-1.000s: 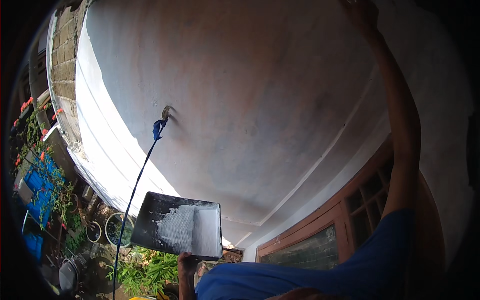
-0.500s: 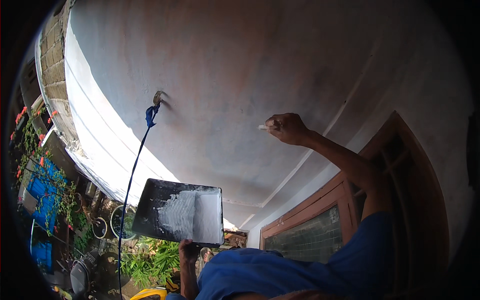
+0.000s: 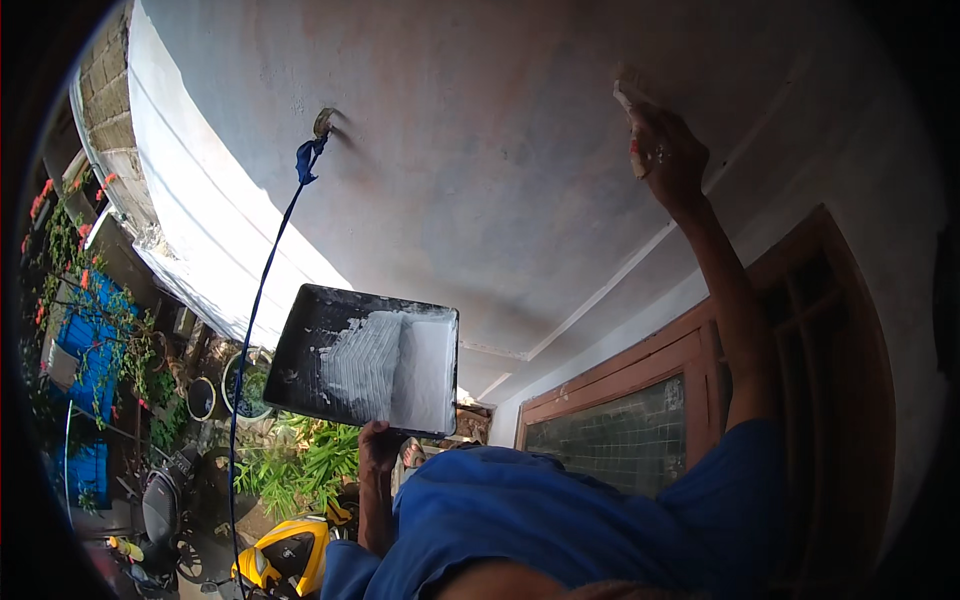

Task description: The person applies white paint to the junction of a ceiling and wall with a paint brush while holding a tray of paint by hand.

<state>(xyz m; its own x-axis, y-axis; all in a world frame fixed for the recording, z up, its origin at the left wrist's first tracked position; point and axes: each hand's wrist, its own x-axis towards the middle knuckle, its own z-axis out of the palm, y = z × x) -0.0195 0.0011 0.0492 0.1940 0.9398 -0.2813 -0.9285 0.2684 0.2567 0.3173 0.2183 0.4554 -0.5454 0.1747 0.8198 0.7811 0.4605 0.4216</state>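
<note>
From where I stand, the black rectangular tray (image 3: pixel 303 370) hides most of the left hand (image 3: pixel 377 447); the right hand (image 3: pixel 674 155) covers part of the flat, pale paintbrush (image 3: pixel 628 95). Leftward of the left hand, the dark-blue cord (image 3: pixel 233 440) is cut off low down.

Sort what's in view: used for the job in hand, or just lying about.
In use:
black rectangular tray with white paint, left hand
pale brush-like tool, right hand

Just around:
bright green leafy plants
bulky yellow-and-black object
</note>
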